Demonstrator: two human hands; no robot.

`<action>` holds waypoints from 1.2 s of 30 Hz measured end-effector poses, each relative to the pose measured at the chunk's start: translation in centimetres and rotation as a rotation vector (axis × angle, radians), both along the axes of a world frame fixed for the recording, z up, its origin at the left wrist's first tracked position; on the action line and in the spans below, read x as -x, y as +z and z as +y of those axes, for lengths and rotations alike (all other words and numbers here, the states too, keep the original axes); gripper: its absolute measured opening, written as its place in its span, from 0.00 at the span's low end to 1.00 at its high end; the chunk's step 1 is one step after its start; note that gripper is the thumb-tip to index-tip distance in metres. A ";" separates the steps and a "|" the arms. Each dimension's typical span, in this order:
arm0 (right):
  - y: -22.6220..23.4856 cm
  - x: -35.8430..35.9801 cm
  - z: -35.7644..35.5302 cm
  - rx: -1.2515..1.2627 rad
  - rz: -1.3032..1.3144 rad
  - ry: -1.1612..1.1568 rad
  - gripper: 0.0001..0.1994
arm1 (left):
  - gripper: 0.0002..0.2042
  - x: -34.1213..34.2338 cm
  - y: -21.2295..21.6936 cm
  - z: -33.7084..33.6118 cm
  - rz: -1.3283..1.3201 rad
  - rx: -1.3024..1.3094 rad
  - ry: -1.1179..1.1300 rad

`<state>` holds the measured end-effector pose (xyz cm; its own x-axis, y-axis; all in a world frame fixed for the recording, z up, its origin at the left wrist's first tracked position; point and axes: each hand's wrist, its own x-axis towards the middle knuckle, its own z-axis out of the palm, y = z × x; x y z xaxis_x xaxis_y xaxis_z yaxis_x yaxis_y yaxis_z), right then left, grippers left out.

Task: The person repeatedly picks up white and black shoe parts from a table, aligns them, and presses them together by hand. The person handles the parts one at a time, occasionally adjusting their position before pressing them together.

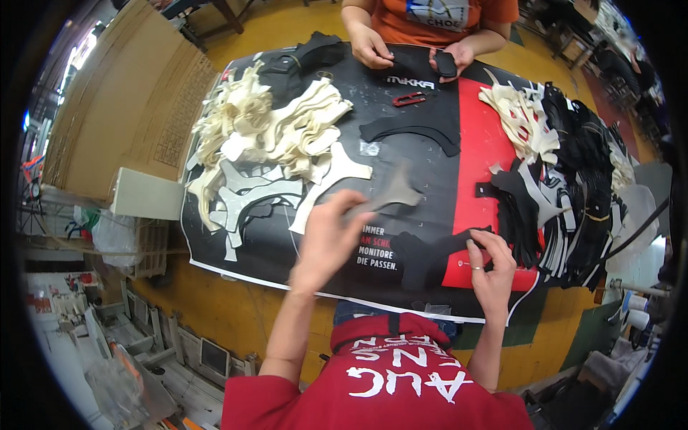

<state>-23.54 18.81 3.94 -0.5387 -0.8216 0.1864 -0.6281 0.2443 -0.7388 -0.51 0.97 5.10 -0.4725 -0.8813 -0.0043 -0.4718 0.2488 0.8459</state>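
Note:
Near the middle of the table, my left hand (331, 233) is closed on a grey Y-shaped fabric piece (398, 189), smeared by motion. To its right, my right hand (493, 271) pinches the end of a black cut fabric piece (424, 259) that lies flat on the table. Just left of my left hand is a cream Y-shaped fabric piece (337, 170). Beyond the grey piece lies a curved black fabric piece (412, 129), with a small clear plastic bit (369, 148) beside it.
Cream fabric bundles (247, 115) and grey-white pieces (269, 192) cover the left side. Stacked black pieces (573, 179) and cream pieces (522, 118) fill the right. Red thread snips (410, 99) lie far. Opposite, a co-worker's hands (371, 49) hold a black piece (446, 64). A cardboard box (118, 100) stands left.

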 end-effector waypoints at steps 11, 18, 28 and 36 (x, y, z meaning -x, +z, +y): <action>-0.6 -1.2 -1.2 -0.210 0.179 0.281 0.22 | 0.18 -16.0 1.6 -3.8 -0.812 0.669 0.524; -1.7 -1.7 -2.0 -0.214 0.288 0.272 0.22 | 0.16 -4.3 -3.4 2.6 -0.252 0.439 0.117; -1.5 -2.5 -5.4 -0.110 0.253 0.304 0.16 | 0.14 3.7 -5.7 -3.3 -0.101 0.360 0.173; -1.3 -2.1 -7.2 -0.148 0.218 0.335 0.16 | 0.10 4.2 -6.7 -4.9 -0.033 0.276 0.236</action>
